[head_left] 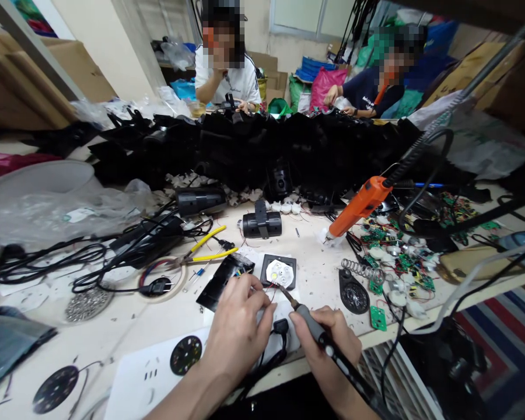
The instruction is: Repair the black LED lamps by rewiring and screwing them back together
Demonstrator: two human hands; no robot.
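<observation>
My right hand is closed around a grey soldering iron whose tip points up-left toward a small black square housing with a white LED board. My left hand is pinched shut just left of that tip, holding thin wires I can barely make out. A black rectangular part with coloured wires lies just above my left hand.
Yellow-handled pliers, black cables and a round metal disc lie to the left. An orange hot-glue gun and green circuit boards are on the right. Black plastic parts are piled across the back, where two people sit.
</observation>
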